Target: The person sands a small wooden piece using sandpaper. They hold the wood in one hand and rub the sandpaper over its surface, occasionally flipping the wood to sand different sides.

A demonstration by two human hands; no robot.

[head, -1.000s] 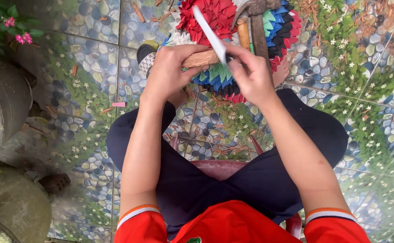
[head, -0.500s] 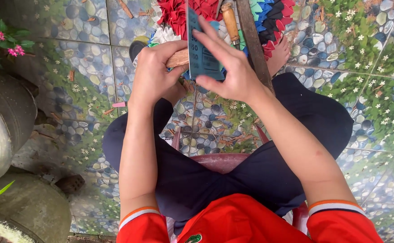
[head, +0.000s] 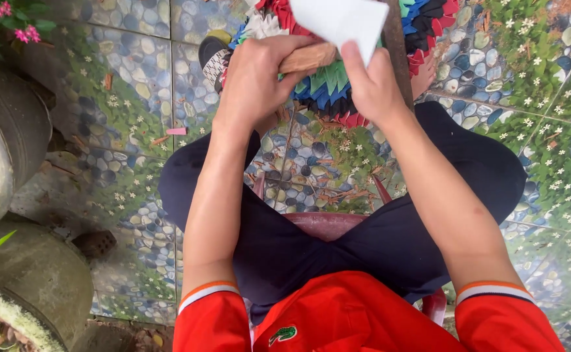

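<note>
We sat on a dark red plastic stool point(head: 328, 225) over the pebble-patterned tile floor point(head: 129, 98), with both hands raised at the far edge of the view. Our left hand point(head: 256, 78) was closed around a wooden handle point(head: 308, 57), gripping it firmly. Our right hand point(head: 373, 88) pinched the lower corner of a white folded piece point(head: 341, 19) between thumb and fingers; whether it was paper or cloth we could not tell. Both sat just above a round mat of layered coloured fabric points point(head: 328, 88), red, blue, green and black, which lay on the floor by our sandalled foot point(head: 212, 55).

The hold on the white piece looked slight: only a corner was caught, so we judged a tug or breeze could pull it free. The handle crossed close to our right fingers, and a slip there could have nicked them. A dark upright post point(head: 396, 52) stood just behind the right hand and might have snagged the piece.
</note>
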